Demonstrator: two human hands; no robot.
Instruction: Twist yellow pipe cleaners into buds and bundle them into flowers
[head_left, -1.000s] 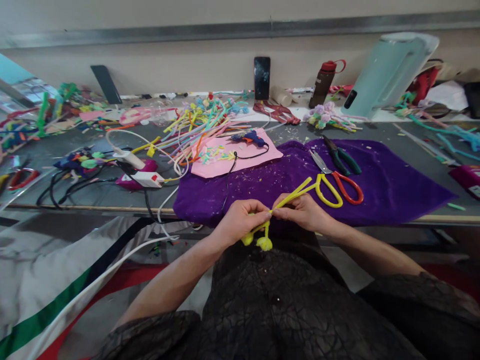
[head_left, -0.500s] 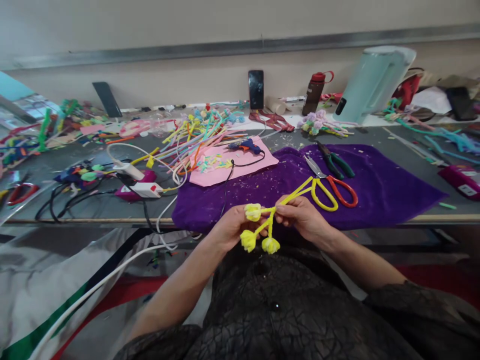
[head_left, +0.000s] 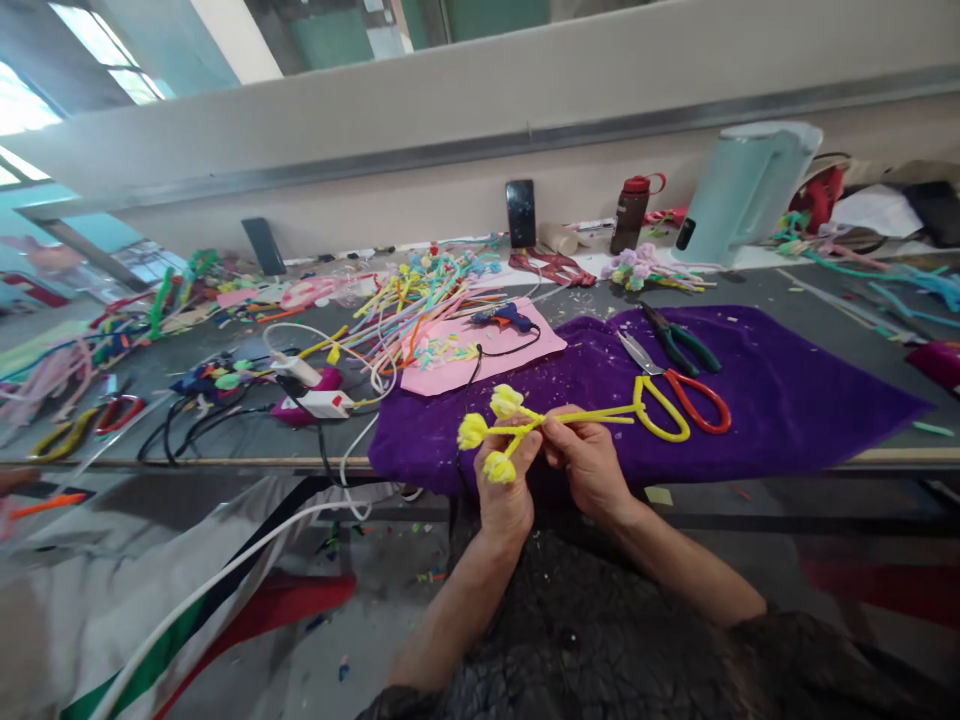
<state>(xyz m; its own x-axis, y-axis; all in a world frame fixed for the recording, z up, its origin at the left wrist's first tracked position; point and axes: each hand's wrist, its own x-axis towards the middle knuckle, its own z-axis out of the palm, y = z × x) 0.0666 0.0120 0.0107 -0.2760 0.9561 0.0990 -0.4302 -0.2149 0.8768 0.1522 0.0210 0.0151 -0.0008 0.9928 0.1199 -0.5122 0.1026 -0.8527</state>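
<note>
Between my hands is a yellow fuzzy-stem flower sprig [head_left: 529,425] with three yellow blossoms pointing left and long stems running right. My left hand [head_left: 506,490] is closed on the branches just behind the blossoms. My right hand [head_left: 589,455] pinches the stems where the branches meet. The stem ends reach the yellow handle loop of the scissors [head_left: 661,408], which lie on the purple cloth [head_left: 780,390]. Green-handled pliers [head_left: 684,345] rest behind the scissors.
A blue glue gun [head_left: 510,318] lies on pink paper [head_left: 442,378]. Colourful fuzzy stems [head_left: 405,305] are piled behind. A white power strip [head_left: 319,403] with cables sits left. At the back stand a phone [head_left: 520,212], a bottle [head_left: 630,215] and a pale kettle [head_left: 742,195].
The sprig has turned so its blossoms point more to the left and its stems lie nearly level. My left hand has shifted its hold under the branches. The camera view has tilted.
</note>
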